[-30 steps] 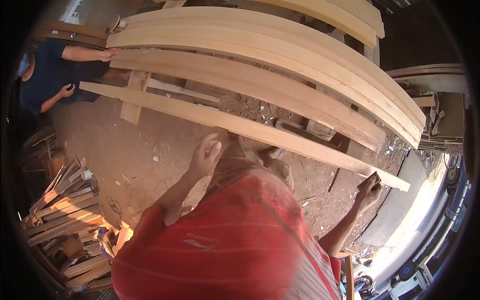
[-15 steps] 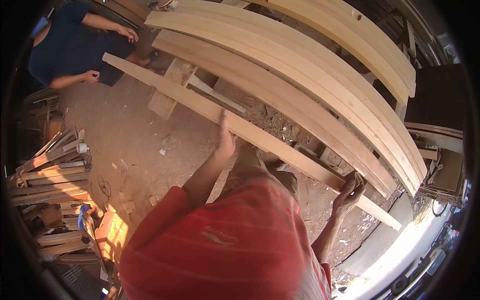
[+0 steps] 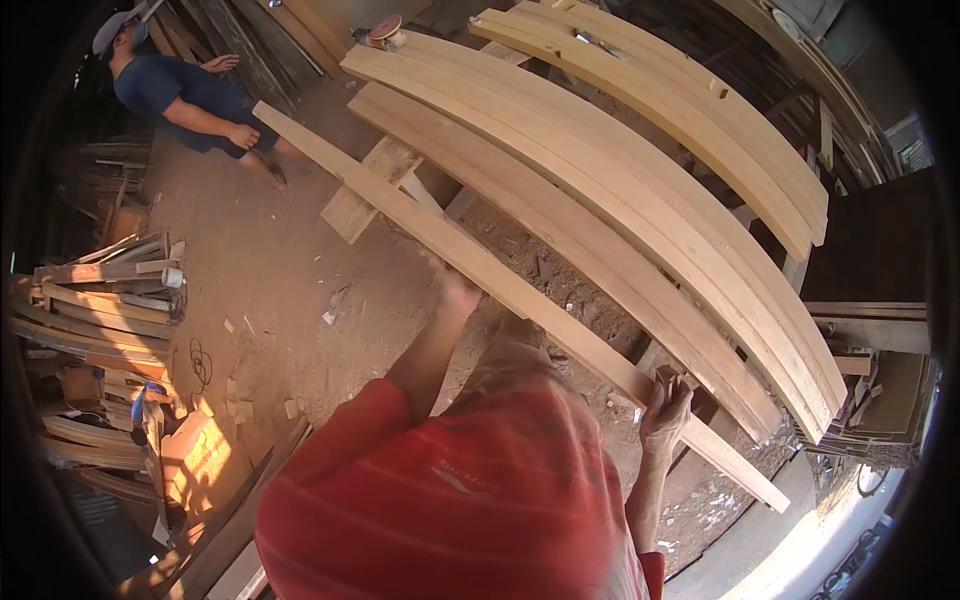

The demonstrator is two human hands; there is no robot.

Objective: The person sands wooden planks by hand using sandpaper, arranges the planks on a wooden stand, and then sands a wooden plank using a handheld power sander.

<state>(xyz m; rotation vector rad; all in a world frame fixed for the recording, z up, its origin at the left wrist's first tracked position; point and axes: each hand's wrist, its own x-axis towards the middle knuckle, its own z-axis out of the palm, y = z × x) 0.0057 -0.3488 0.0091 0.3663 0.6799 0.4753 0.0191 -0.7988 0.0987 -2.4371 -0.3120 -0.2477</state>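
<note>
A long, narrow wooden board runs diagonally in front of me, crossing above a wood block support near its far end. My right hand is closed around the board's near part, fingers curled over its upper edge. My left hand is at the board's lower edge, around its middle. Its thumb side is blurred and the other fingers are hidden by the board, so its grip does not show. A wider reddish plank lies just beyond, alongside the board.
Curved light beams lie beyond the plank, with more beams behind them. A sander-like tool sits at their far end. A person in dark clothes stands at far left. Stacked wood scraps fill the left side.
My view has shifted, so the person and beams appear more to the right or lower. My left thumb, earlier over the board's face, is now below its edge. My right hand stays on the board.
</note>
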